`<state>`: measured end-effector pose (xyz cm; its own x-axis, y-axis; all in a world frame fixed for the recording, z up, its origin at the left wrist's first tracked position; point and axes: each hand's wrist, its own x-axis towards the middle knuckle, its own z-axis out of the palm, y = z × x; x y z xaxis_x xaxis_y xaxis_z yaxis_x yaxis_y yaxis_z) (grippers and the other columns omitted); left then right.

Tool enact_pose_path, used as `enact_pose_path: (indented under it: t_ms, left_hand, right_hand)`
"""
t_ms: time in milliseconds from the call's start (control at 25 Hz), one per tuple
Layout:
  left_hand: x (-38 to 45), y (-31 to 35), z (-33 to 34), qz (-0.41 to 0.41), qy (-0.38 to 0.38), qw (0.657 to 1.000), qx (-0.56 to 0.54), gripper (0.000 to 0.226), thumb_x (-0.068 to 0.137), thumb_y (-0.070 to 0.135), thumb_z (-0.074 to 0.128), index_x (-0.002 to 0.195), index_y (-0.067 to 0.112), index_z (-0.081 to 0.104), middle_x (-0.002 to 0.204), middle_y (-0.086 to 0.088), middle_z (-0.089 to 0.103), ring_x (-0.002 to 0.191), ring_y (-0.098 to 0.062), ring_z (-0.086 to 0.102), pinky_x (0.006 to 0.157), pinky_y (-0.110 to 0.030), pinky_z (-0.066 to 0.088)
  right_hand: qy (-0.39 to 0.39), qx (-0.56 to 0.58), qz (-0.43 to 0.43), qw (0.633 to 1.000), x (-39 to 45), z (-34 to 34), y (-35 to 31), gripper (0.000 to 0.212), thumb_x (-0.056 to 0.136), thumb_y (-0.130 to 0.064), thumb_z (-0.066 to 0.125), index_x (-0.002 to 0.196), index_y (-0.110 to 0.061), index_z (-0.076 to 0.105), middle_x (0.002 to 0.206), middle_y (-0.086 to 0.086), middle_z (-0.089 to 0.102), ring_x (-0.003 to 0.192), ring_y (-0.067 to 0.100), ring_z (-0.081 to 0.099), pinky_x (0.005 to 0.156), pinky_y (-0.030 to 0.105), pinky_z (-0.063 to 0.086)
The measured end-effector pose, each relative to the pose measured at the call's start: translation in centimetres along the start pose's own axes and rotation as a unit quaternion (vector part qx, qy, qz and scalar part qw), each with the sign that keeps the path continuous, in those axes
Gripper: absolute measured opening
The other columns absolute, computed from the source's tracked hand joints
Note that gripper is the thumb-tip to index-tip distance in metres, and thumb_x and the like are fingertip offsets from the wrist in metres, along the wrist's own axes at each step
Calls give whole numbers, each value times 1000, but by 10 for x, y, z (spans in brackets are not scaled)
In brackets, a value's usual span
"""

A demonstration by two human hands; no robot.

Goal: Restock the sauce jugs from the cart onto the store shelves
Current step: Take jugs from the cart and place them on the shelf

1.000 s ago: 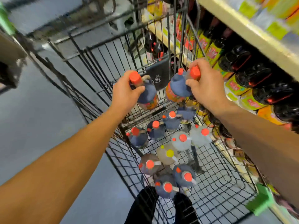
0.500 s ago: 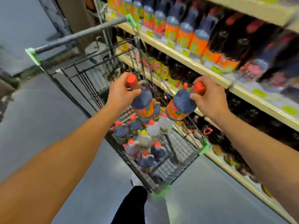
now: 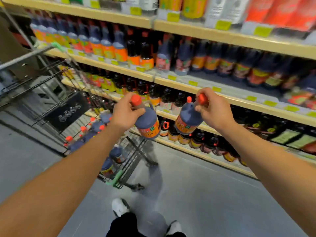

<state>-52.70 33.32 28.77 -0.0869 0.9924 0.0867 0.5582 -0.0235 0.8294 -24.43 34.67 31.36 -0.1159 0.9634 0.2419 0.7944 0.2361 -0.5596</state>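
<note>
Red-capped jugs [image 3: 148, 124] [image 3: 188, 120] gripped at neck by fingers [image 3: 136, 109].

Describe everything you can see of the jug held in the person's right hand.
The dark blue plastic sauce jug with an orange label hangs tilted in the air in front of the shelves, its base leaning down to the left. Of its two red caps, the small one sticks up free; the right hand grips the jug at the larger one. It looks full and sealed. Nothing else touches it.
</note>
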Motion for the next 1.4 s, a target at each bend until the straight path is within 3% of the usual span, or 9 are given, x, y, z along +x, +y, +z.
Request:
enact_pose_path:
  t_ms: [200, 440, 840, 1120, 1400]
  left_hand:
    - [8, 64, 69, 84, -60, 995, 15, 27, 82, 10, 70, 100, 21, 53, 96, -3, 59, 91, -27, 57, 81, -49, 49]
    - [49, 103, 120, 122, -56, 990, 28, 31, 78, 11, 73, 105, 14, 57, 92, -1, 59, 85, -23, 53, 71, -29, 38]
    - [210, 107, 169, 209, -7, 978, -3, 32, 72, 10, 69, 101, 17, 57, 90, 5, 59, 85, -16, 55, 75, -28, 44]
    - [302, 94, 197, 217, -3, 976, -11, 31, 74, 8, 68, 101, 18, 59, 93, 6, 63, 84, -9, 54, 73, -11, 40]
    - [353, 77, 214, 128, -17, 988, 80, 18, 79, 20, 69, 88, 9, 59, 75, -3, 58, 68, -18, 51, 65, -32, 45]
  right_hand:
    - [44, -33, 58, 997, -36, -66, 57, 33, 82, -16, 69, 108, -23, 51, 95, 4, 67, 87, 31, 59, 74, 37, 47]
    - [90, -45, 120, 988, -42, -93, 105, 32, 82, -16, 69, 108, -23, 51, 95, 3, 66, 88, 30, 59, 73, 33, 43]
    - [97, -32, 170, 980, 40, -54, 145, 33, 82, -16, 71, 110, -23, 53, 96, 0, 66, 89, 27, 59, 71, 27, 36]
    - [100, -15, 166, 981, 110, -14, 165, 33, 81, -14, 71, 108, -20, 52, 91, 2, 66, 84, 27, 58, 68, 29, 40]
    - [95, 7, 159, 983, 141, 7, 179, 32, 82, -13, 71, 106, -23, 52, 88, -3, 65, 81, 24, 57, 69, 31, 44]
